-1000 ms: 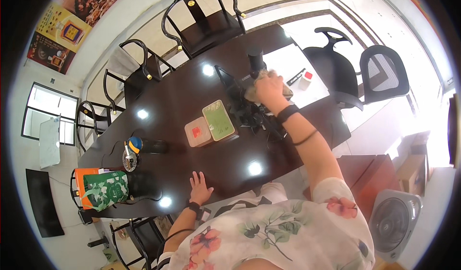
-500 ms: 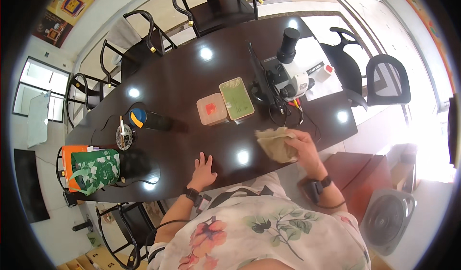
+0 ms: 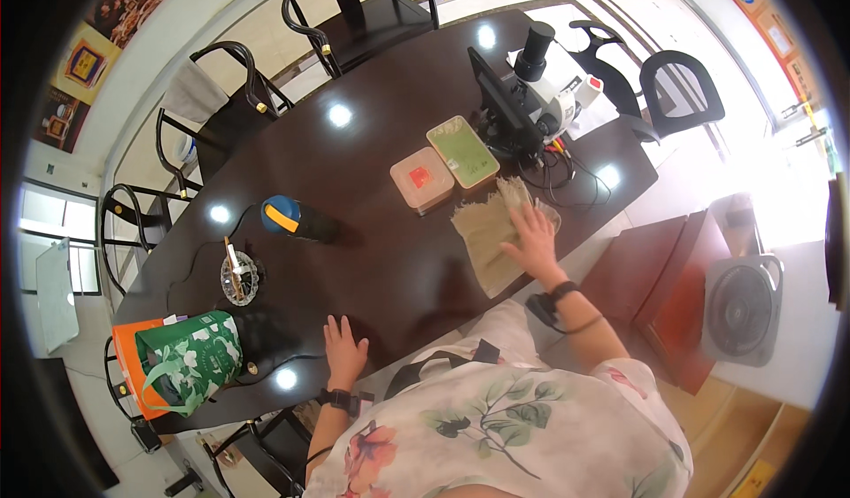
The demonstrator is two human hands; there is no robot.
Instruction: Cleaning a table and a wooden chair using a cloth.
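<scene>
Cloth point(image 3: 492, 232) lies flat at the desk point(image 3: 390, 259) edge beside the tan box point(image 3: 422, 179); my right grip point(image 3: 536, 241), spread open, presses it. I'd wipe evenly while the left grip point(image 3: 343, 349), open too, braces.

My left hand point(image 3: 343, 349) lies flat, palm down, fingers spread a little, with a dark watch at its wrist. My right hand point(image 3: 534, 237) reaches further forward, arm stretched out, palm down, fingers splayed and pressing flat; a dark band circles that wrist.
</scene>
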